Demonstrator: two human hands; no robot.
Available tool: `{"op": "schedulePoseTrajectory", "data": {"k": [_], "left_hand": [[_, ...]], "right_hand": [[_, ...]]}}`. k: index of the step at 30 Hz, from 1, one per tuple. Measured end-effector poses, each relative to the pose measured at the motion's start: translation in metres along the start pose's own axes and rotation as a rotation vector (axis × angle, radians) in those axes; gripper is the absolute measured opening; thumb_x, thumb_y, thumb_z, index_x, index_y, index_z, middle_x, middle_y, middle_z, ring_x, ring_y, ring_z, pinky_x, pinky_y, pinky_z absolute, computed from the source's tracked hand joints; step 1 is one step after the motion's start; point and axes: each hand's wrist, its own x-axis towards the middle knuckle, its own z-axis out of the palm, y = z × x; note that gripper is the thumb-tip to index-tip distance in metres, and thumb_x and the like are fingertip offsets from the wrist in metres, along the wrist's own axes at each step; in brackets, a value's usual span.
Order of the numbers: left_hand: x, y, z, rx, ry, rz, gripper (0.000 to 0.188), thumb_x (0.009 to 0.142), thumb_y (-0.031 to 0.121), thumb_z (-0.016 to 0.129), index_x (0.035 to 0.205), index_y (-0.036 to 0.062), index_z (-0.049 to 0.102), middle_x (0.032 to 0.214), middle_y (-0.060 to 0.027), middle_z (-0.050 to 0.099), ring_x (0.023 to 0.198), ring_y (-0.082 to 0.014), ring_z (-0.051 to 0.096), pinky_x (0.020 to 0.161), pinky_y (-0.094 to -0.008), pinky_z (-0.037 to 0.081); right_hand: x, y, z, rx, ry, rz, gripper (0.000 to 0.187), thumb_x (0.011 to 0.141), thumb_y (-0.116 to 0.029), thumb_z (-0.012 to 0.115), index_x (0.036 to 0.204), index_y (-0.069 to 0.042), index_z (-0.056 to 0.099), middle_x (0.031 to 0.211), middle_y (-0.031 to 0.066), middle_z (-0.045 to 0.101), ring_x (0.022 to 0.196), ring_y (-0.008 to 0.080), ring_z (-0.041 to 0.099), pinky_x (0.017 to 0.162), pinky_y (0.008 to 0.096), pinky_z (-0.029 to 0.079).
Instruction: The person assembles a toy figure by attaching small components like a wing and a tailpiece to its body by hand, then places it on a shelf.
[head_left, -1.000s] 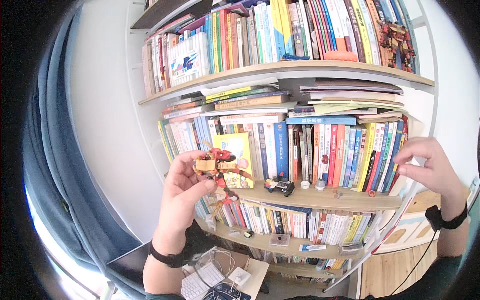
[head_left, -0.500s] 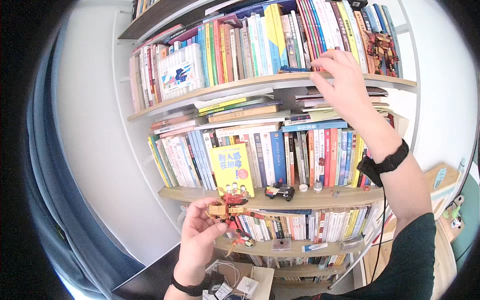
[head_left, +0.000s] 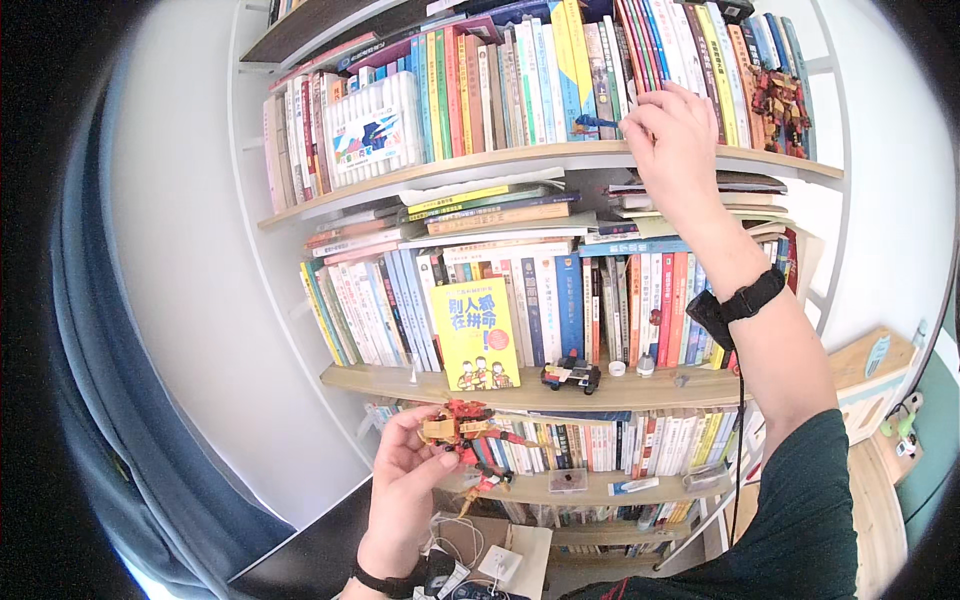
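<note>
In the lower middle, my left hand [head_left: 398, 495] is closed round a red and gold building-brick figure [head_left: 462, 432], whose thin limbs hang to the right and downward. My right hand [head_left: 678, 150] reaches up to the upper shelf [head_left: 480, 170]. Its thumb and fingers pinch a slim blue toy piece [head_left: 597, 122], which sticks out to the left just above the shelf board; the end inside the fingers is hidden. Another red and dark brick figure [head_left: 780, 110] stands against the books on that shelf, right of my right hand.
Books [head_left: 490, 95] fill the shelves. A marker case [head_left: 372, 130] stands upper left. The middle shelf holds a yellow book [head_left: 478, 335], a small brick car [head_left: 571, 372] and a small bottle [head_left: 646, 366]. A white box and cables [head_left: 497, 562] lie below my left hand.
My right hand has closed on the blue toy piece and raised it slightly off the shelf board. The brick figure in my left hand has turned a little. The view has shifted slightly.
</note>
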Motion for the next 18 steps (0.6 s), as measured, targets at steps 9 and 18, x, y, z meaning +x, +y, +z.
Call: {"op": "schedulePoseTrajectory", "data": {"k": [9, 18], "left_hand": [[0.006, -0.012, 0.004, 0.011, -0.017, -0.022, 0.047, 0.081, -0.008, 0.058, 0.125, 0.004, 0.046, 0.114, -0.0102, 0.058, 0.095, -0.0166, 0.061, 0.081, -0.0291, 0.052], [0.007, -0.039, 0.013, 0.026, -0.102, -0.062, 0.048, 0.082, -0.006, 0.061, 0.126, 0.0031, 0.046, 0.115, -0.0087, 0.057, 0.089, -0.0145, 0.061, 0.076, -0.0281, 0.051]], "right_hand": [[-0.017, -0.048, -0.069, 1.015, -0.689, 0.409, 0.015, 0.091, -0.012, 0.058, 0.093, 0.001, 0.065, 0.075, 0.0025, 0.062, 0.07, 0.0083, 0.057, 0.066, 0.0235, 0.045], [-0.044, -0.078, -0.093, 1.251, -1.09, 0.472, 0.014, 0.088, -0.007, 0.062, 0.099, 0.001, 0.067, 0.089, 0.0046, 0.067, 0.081, 0.0094, 0.061, 0.074, 0.0234, 0.049]]}}
